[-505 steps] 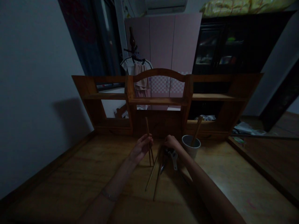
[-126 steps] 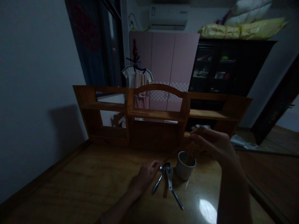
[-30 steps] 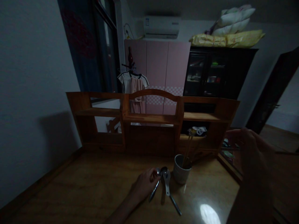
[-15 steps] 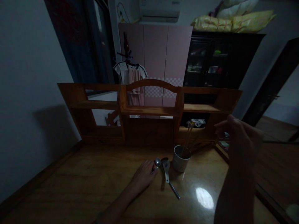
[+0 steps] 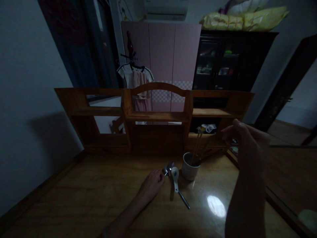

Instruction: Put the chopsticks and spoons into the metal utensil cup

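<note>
My left hand [image 5: 152, 183] rests low over the table, its fingers closed on a metal spoon [image 5: 164, 171] whose bowl shows past the fingertips. Beside it a white soup spoon [image 5: 175, 175] with a patterned bowl lies across another metal utensil, whose handle [image 5: 184, 199] points toward me. My right hand [image 5: 247, 142] is raised at the right, fingers pinched together; what they hold, if anything, is too dark to make out. Between the hands stands a whitish cup [image 5: 190, 170] with several chopsticks [image 5: 196, 150] leaning in it.
A wooden shelf unit [image 5: 158, 116] runs along the table's [image 5: 99, 191] far edge. A jar-like object and white plastic [image 5: 210, 128] sit in its right compartment. Behind are a pink wardrobe [image 5: 162, 53], a dark cabinet [image 5: 235, 62] and hanging clothes [image 5: 138, 77]. A wall borders the left.
The metal spoon in my left hand has turned and its bowl now lies close to the other spoons. My right hand has shifted slightly left in view. The whole view has moved a little.
</note>
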### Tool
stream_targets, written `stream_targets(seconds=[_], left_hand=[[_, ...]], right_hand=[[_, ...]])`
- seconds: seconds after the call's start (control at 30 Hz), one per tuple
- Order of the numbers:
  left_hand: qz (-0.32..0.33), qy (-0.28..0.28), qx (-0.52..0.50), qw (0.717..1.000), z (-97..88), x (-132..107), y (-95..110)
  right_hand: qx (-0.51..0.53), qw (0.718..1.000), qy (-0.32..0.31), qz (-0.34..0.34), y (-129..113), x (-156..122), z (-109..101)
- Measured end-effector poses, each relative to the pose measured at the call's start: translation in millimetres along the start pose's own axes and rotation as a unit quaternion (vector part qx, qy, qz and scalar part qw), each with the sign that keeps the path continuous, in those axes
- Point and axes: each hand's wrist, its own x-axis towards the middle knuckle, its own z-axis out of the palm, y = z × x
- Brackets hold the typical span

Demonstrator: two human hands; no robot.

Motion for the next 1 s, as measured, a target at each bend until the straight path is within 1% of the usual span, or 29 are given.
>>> stream_targets(seconds=[0.1,0.2,0.37,0.43,0.57,0.73,0.9,1.0], left_hand=[[-0.005,-0.004,-0.008,1.000,2.0,0,-2],[-0.016,-0.001,-0.025,1.000,4.4,0,-4],[-0.038,0.024,-0.043,0.998,3.4,1,-7],[-0.050,0.032,-0.061,0.996,0.6,1,-5],[-0.069,0.049,-0.116,0.990,-5.9,3,2],[-0.113,0.060,-0.170,0.977,-9.1,6,6],[-0.109,0.078,-0.220,0.966,-6.0,8,7],[-0.101,0.082,-0.233,0.964,-2.0,9,5]], right_hand=[[-0.009,1.000,-0.012,0.016,-1,0,1],[-0.020,0.998,-0.043,0.030,-2,0,3],[-0.015,0.988,-0.138,0.069,-1,1,8],[-0.022,0.984,-0.164,0.073,0,1,10],[-0.035,0.981,-0.177,0.069,3,1,11],[-0.030,0.980,-0.182,0.079,8,3,7],[-0.047,0.969,-0.230,0.080,11,4,7],[-0.063,0.956,-0.273,0.087,13,4,12]])
